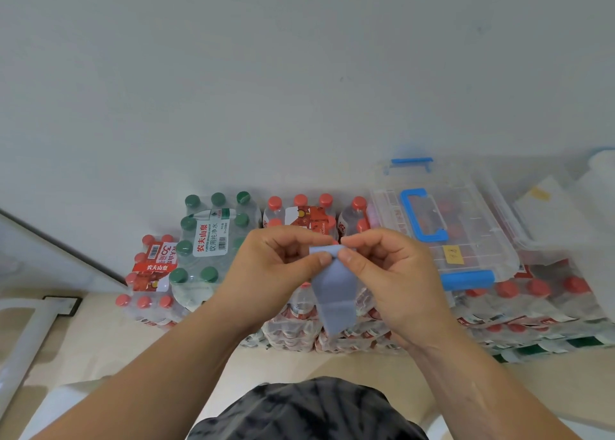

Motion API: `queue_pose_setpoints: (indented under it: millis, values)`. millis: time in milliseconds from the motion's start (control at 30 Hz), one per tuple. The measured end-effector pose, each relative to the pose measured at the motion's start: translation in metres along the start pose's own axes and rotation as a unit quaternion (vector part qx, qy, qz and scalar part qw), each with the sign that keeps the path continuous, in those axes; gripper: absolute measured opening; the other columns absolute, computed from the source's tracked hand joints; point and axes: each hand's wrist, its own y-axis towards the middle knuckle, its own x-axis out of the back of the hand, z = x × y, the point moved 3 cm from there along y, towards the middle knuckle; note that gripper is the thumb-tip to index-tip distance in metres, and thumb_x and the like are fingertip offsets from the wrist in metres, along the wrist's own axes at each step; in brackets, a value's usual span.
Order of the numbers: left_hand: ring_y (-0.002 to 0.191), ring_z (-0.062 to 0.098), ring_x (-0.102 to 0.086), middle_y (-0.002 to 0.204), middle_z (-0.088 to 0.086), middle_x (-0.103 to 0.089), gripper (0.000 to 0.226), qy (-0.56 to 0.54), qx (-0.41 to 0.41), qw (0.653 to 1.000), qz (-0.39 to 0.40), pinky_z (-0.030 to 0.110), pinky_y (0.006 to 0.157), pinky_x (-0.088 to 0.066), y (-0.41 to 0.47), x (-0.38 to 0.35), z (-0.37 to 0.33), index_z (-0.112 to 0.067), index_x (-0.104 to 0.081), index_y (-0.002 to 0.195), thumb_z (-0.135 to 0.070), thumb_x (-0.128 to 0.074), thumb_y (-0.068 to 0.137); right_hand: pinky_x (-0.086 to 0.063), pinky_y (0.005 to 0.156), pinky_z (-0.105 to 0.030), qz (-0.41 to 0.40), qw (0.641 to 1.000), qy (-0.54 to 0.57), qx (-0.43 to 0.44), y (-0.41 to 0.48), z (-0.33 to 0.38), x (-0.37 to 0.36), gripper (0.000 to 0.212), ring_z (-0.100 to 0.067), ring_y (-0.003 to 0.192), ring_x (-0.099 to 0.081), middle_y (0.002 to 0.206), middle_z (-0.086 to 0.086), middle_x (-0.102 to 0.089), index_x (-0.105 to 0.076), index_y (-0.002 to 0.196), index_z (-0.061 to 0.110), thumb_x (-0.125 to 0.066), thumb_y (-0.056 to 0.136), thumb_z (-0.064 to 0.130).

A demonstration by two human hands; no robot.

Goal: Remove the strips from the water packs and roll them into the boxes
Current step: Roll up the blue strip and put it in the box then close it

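2 hands rolled a strip above stacked water packs.

Head view: the left hand (283,266) and right hand (389,273) each pinched the curled top end of a pale blue translucent plastic strip (336,300), its tail hanging loose over shrink-wrapped packs of red-capped water bottles (293,330). A clear plastic box with blue handle (482,250) sat to the right, lid apparently closed. If either pinch slackened, the springy strip would likely unroll; opening the lid would take 1 hand away.

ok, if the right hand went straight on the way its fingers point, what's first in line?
The left hand: fingers of the right hand point across at it, both pinching the top of the blue strip, fingertips nearly touching. Depth looks matched, though one view can't confirm.
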Motion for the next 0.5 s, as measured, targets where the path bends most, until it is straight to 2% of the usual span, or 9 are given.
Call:
queue_pose_setpoints:
  millis: [133,300,433,500]
  values:
    - [0.086,0.038,-0.068,0.085,0.014,-0.075,0.025,0.005,0.003,1.000,-0.018,0.043,0.076,-0.060,0.0019,-0.0008,-0.0016,-0.020,-0.080,0.086,0.004,-0.074,0.082,-0.061,0.069,-0.030,-0.030,0.999,-0.005,-0.015,0.0007,-0.0011,0.0020,0.021,-0.019,0.075,-0.073,0.077,-0.002,-0.074,-0.069,0.092,0.025,-0.079,0.082,0.010]
    - [0.088,0.037,-0.069,0.086,0.012,-0.075,0.026,0.009,0.006,0.999,-0.031,0.044,0.077,-0.061,0.0040,-0.0021,-0.0012,-0.023,-0.081,0.085,0.002,-0.076,0.080,-0.058,0.068,-0.020,-0.081,0.997,0.007,-0.007,0.0003,-0.0019,0.0011,0.023,-0.009,0.077,-0.074,0.081,0.006,-0.077,-0.074,0.074,0.032,-0.082,0.078,0.010]
    - [0.085,0.034,-0.068,0.083,0.006,-0.076,0.026,0.012,0.007,0.999,-0.039,0.037,0.074,-0.062,0.0043,-0.0031,-0.0022,-0.024,-0.081,0.085,0.001,-0.077,0.080,-0.057,0.067,-0.020,-0.099,0.995,0.026,0.004,-0.0023,-0.0011,-0.0010,0.004,-0.008,0.074,-0.072,0.078,0.007,-0.077,-0.077,0.071,0.035,-0.079,0.069,0.032]
    - [0.086,0.038,-0.067,0.084,0.010,-0.075,0.027,0.011,0.005,0.999,-0.043,0.042,0.074,-0.061,0.0047,-0.0029,-0.0022,-0.026,-0.081,0.083,0.001,-0.078,0.079,-0.058,0.069,-0.023,-0.105,0.994,0.028,0.005,-0.0029,-0.0011,-0.0017,0.005,-0.010,0.075,-0.071,0.078,0.007,-0.076,-0.077,0.071,0.039,-0.077,0.068,0.036]
